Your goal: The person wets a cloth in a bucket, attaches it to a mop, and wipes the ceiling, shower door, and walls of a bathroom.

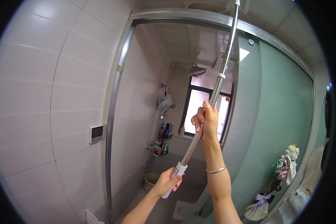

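Observation:
Both my hands grip a long telescopic metal pole [220,84] that slants up to the right, towards the ceiling. My left hand [168,180] is wrapped around its white plastic handle [180,168] at the lower end. Higher up, my right hand [207,119] closes on the metal shaft, just below a white collar [221,75]. A silver bangle [216,170] circles my right wrist. The pole's top crosses in front of the metal frame rail [182,14] of the shower enclosure. Something pale at its upper end is partly cut off by the picture's edge.
Frosted green glass [282,98] stands at right, with scrunchies [287,165] hanging near it. A tiled wall [78,109] with a control panel [96,134] is at left. Beyond the doorway are a shower head [197,72], bottles [166,130], a bucket [151,180] and a window [197,109].

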A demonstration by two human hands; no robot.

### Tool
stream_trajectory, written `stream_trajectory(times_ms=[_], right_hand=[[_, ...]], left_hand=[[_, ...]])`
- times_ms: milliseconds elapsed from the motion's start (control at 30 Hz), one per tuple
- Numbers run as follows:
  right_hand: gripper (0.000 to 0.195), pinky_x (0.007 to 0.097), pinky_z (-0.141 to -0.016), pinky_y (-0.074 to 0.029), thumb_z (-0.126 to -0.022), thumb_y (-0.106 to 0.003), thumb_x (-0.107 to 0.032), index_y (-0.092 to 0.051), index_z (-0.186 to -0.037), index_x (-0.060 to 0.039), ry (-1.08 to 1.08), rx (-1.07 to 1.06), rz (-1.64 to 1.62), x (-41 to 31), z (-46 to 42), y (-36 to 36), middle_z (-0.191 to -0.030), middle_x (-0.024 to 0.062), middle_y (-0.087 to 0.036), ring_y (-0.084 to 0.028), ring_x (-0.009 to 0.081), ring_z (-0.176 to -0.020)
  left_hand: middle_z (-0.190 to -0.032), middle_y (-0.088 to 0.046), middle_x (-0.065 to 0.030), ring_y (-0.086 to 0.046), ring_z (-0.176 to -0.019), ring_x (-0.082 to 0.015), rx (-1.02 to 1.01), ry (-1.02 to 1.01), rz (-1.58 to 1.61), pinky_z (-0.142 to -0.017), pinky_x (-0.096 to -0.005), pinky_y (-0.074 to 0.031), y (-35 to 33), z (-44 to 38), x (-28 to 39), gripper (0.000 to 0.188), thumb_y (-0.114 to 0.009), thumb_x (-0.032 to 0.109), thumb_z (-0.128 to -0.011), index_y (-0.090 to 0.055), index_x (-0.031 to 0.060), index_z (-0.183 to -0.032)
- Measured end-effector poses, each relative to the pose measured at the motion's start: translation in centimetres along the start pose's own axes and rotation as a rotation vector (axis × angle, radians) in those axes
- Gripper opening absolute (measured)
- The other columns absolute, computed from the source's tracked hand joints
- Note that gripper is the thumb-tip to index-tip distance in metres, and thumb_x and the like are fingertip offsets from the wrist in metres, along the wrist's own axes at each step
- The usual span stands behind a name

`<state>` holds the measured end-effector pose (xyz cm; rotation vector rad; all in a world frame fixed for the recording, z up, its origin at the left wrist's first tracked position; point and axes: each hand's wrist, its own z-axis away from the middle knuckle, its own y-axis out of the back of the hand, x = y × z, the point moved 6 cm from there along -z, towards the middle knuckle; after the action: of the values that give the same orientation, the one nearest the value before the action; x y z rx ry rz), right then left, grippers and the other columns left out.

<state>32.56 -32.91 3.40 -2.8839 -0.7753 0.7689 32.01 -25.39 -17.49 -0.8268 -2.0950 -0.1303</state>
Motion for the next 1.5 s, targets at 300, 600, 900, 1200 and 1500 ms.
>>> stream_trajectory(times_ms=[300,600,900,1200,1500], right_hand=[[0.018,0.0241,-0.033,-0.033,-0.082,-0.043,-0.023,-0.035,-0.072,-0.0105,-0.084,-0.034,-0.051,4.8,-1.7,-2.5,-0.038,-0.0021,-0.029,-0.030,0.0105,-0.023],[0.020,0.0245,-0.031,-0.032,-0.082,-0.045,-0.022,-0.032,-0.073,-0.0093,-0.131,-0.085,-0.114,9.0,-3.4,-5.6,-0.041,-0.0006,-0.031,-0.032,0.0112,-0.025],[0.024,0.0242,-0.027,-0.029,-0.079,-0.049,-0.025,-0.035,-0.077,-0.0062,-0.333,-0.217,0.000,15.8,-5.4,-11.9,-0.046,0.0008,-0.035,-0.031,0.0107,-0.026],[0.024,0.0239,-0.031,-0.032,-0.080,-0.049,-0.025,-0.034,-0.075,-0.0073,-0.379,-0.320,-0.070,17.9,-1.9,-13.9,-0.043,0.0004,-0.035,-0.033,0.0113,-0.027],[0.026,0.0251,-0.039,-0.038,-0.084,-0.040,-0.032,-0.031,-0.074,-0.0101,-0.325,-0.216,0.076,12.9,-2.3,-7.7,-0.041,-0.0003,-0.032,-0.033,0.0109,-0.026]], left_hand=[[-0.058,-0.044,-0.0030,-0.039,-0.042,-0.0058,0.130,-0.046,-0.034,-0.040,-0.0174,-0.034,4.7,0.1,0.5,0.026,-0.050,0.020,-0.081,-0.043,-0.0023,-0.092],[-0.059,-0.046,-0.0041,-0.040,-0.043,-0.0064,0.246,-0.064,-0.100,-0.040,-0.0177,-0.035,9.9,0.5,2.0,0.026,-0.052,0.019,-0.079,-0.044,-0.0029,-0.092],[-0.054,-0.043,-0.0051,-0.038,-0.039,-0.0101,0.316,-0.170,0.118,-0.039,-0.0193,-0.032,11.6,0.9,2.0,0.034,-0.047,0.033,-0.081,-0.041,0.0017,-0.091],[-0.052,-0.042,-0.0037,-0.039,-0.038,-0.0112,0.404,-0.118,0.027,-0.038,-0.0206,-0.032,13.5,4.1,0.5,0.031,-0.047,0.031,-0.081,-0.041,0.0019,-0.090],[-0.056,-0.043,-0.0036,-0.041,-0.041,-0.0087,0.253,-0.047,0.025,-0.039,-0.0197,-0.034,9.5,1.9,-0.6,0.021,-0.042,0.022,-0.084,-0.041,0.0015,-0.090]])
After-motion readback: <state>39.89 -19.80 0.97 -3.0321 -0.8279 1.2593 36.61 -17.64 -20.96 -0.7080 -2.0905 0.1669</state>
